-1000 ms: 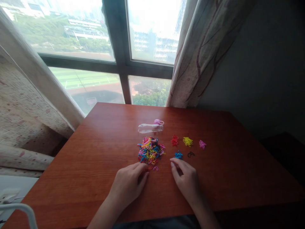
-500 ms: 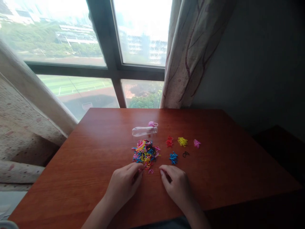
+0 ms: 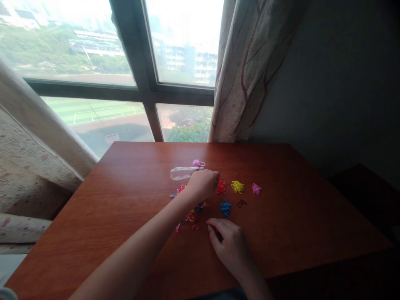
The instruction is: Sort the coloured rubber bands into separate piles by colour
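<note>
My left hand [image 3: 204,183] reaches over the mixed pile to the red pile, its fingers curled closed; whatever they hold is hidden. Under my left forearm lies the mixed pile of small coloured plastic loop clips [image 3: 191,216], partly covered. Just beyond the fingertips is the red pile of clips [image 3: 221,186]. My right hand [image 3: 228,241] rests on the table near the blue pile [image 3: 225,208], fingers curled together, nothing showing at the tips. A single pink clip [image 3: 195,227] lies left of it. Farther right are a yellow pile [image 3: 238,186], a pink pile [image 3: 256,189] and black clips [image 3: 241,203].
A clear container [image 3: 181,173] lies on its side behind the mixed pile, with a pink looped piece [image 3: 198,163] beyond it. The brown wooden table [image 3: 300,221] meets the window and curtain [image 3: 234,96] at its far side. A white rim [image 3: 8,294] shows at lower left.
My left hand has moved from the near edge of the mixed pile forward and right to the red pile. The right hand has stayed almost still. The view has shifted slightly.
</note>
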A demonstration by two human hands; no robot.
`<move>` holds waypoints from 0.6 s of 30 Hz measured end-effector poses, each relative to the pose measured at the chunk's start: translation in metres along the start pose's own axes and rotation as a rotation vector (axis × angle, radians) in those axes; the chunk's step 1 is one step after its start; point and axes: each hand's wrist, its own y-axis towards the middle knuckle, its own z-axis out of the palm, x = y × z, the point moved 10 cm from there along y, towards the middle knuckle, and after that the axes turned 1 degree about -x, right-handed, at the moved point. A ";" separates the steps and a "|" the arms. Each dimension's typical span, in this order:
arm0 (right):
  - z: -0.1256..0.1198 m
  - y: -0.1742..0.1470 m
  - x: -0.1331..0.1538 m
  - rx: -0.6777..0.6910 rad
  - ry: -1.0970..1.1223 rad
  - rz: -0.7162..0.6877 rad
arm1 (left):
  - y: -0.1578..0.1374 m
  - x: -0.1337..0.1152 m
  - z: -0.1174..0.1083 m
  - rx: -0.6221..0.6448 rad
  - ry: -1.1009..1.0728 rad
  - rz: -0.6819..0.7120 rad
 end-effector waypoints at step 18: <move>0.001 0.001 0.002 0.031 -0.016 0.011 | -0.092 -0.002 -0.024 -0.253 -0.228 0.168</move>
